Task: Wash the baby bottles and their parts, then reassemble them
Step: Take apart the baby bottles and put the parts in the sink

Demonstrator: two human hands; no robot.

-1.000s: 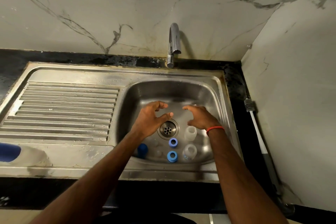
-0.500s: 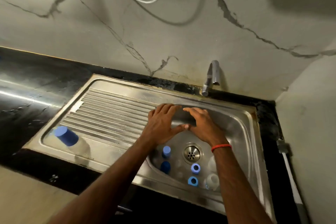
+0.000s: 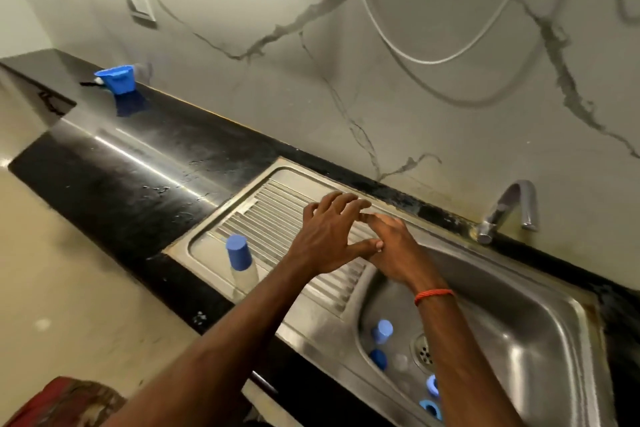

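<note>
My left hand [image 3: 329, 236] is spread flat above the ribbed drainboard [image 3: 277, 218] with straight fingers. My right hand [image 3: 391, 246] hovers beside it at the basin's left rim, its fingers extended, and the left thumb touches it. Neither hand holds anything. A clear baby bottle with a blue cap [image 3: 241, 262] stands on the drainboard, to the left of my left forearm. In the sink basin [image 3: 519, 340] lie two blue caps [image 3: 382, 331], clear parts [image 3: 400, 362] and two blue screw rings [image 3: 431, 407] near the drain [image 3: 424, 350], partly hidden by my right forearm.
A metal tap [image 3: 509, 208] stands behind the basin. The black counter [image 3: 138, 177] runs off to the left, with a blue cup [image 3: 117, 80] at its far end by the wall. A white hose [image 3: 426, 55] hangs on the marble wall.
Both hands rose out of the basin and moved left over the drainboard, fingers opening. The view swung left and now shows the counter and the blue cup.
</note>
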